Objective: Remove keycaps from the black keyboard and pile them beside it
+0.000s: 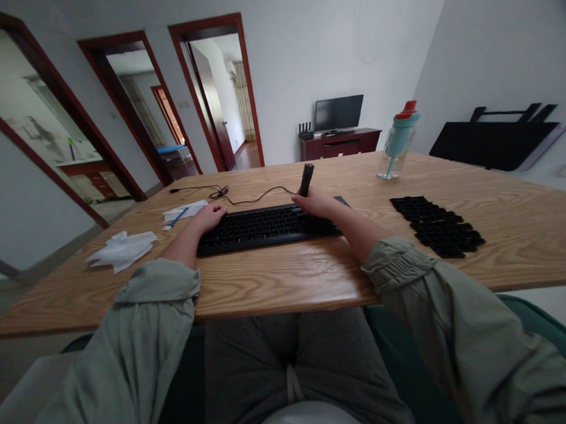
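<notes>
A black keyboard (265,228) lies in front of me near the table's front edge, its cable running off behind it. My left hand (211,217) grips the keyboard's left end, fingers curled at its back corner. Over the right part of the keyboard, my right hand (317,203) is closed round a black cylindrical handle (306,179), which stands nearly upright. The handle's lower end is hidden by the hand. Small black pieces that look like keycaps (436,227) lie grouped in rows on the table to the right.
The wooden table (285,280) holds crumpled white tissues (124,250) and a thin blue tool (177,217) on the left. The keyboard's coiled cable (218,192) lies behind. A clear water bottle (398,143) with a red-topped lid stands at the back right.
</notes>
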Demonstrator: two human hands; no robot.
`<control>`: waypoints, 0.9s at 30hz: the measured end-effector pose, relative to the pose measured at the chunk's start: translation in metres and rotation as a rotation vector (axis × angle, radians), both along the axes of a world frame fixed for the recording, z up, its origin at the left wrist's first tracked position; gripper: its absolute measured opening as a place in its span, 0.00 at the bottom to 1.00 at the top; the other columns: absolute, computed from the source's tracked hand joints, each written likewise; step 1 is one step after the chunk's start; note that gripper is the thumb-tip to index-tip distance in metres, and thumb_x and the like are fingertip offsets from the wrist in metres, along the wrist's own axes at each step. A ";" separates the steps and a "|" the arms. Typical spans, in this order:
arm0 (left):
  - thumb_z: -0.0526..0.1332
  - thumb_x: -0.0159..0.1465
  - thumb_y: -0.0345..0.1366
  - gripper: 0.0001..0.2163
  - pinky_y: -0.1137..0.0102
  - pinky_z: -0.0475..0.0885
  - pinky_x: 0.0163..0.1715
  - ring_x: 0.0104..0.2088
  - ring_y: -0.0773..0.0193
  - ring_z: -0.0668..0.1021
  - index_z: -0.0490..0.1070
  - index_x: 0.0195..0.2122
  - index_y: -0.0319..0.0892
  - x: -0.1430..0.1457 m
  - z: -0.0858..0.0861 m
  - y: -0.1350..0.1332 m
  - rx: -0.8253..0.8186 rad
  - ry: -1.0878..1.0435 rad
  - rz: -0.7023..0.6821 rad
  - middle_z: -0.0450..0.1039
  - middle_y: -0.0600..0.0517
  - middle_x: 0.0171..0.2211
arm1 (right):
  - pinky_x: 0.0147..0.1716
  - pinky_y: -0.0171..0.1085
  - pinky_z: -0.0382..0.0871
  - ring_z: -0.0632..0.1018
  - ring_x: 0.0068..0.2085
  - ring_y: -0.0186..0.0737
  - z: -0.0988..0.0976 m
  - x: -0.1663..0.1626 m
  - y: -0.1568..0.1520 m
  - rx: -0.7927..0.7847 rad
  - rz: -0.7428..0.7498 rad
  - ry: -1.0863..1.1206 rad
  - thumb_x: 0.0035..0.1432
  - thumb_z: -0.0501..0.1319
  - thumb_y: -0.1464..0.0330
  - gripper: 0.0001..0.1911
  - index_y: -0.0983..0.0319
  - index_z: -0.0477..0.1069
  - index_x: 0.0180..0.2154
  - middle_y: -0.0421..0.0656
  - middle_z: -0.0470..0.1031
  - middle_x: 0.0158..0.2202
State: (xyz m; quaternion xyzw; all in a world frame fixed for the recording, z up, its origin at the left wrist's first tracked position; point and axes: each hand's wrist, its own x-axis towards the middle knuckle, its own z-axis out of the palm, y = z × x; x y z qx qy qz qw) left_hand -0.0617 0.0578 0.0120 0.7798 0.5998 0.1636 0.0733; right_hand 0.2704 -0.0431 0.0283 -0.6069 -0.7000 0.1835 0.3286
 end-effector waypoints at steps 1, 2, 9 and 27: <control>0.52 0.63 0.48 0.20 0.68 0.70 0.44 0.44 0.55 0.77 0.78 0.41 0.41 0.000 0.000 0.000 0.001 -0.003 0.000 0.79 0.47 0.42 | 0.34 0.39 0.65 0.70 0.29 0.40 0.000 0.000 0.001 0.025 0.009 -0.014 0.62 0.56 0.66 0.11 0.60 0.64 0.26 0.43 0.71 0.26; 0.52 0.63 0.48 0.20 0.68 0.70 0.44 0.44 0.55 0.77 0.77 0.41 0.41 0.000 0.000 0.000 0.002 -0.007 -0.001 0.79 0.47 0.42 | 0.36 0.39 0.66 0.71 0.31 0.41 0.000 0.000 0.001 0.049 0.020 -0.028 0.61 0.57 0.66 0.09 0.60 0.65 0.28 0.43 0.72 0.28; 0.51 0.62 0.48 0.20 0.68 0.70 0.43 0.42 0.56 0.77 0.77 0.39 0.41 -0.001 -0.003 0.000 0.009 -0.021 -0.028 0.79 0.47 0.39 | 0.39 0.40 0.68 0.73 0.35 0.43 -0.002 0.009 -0.017 0.053 0.070 -0.078 0.61 0.57 0.65 0.07 0.61 0.67 0.32 0.46 0.76 0.34; 0.51 0.62 0.49 0.20 0.67 0.70 0.43 0.42 0.55 0.77 0.77 0.38 0.43 -0.001 -0.004 0.003 0.013 -0.028 -0.027 0.79 0.48 0.39 | 0.34 0.39 0.65 0.71 0.30 0.40 -0.004 0.008 -0.011 0.001 0.004 -0.097 0.63 0.54 0.64 0.12 0.60 0.64 0.28 0.42 0.70 0.24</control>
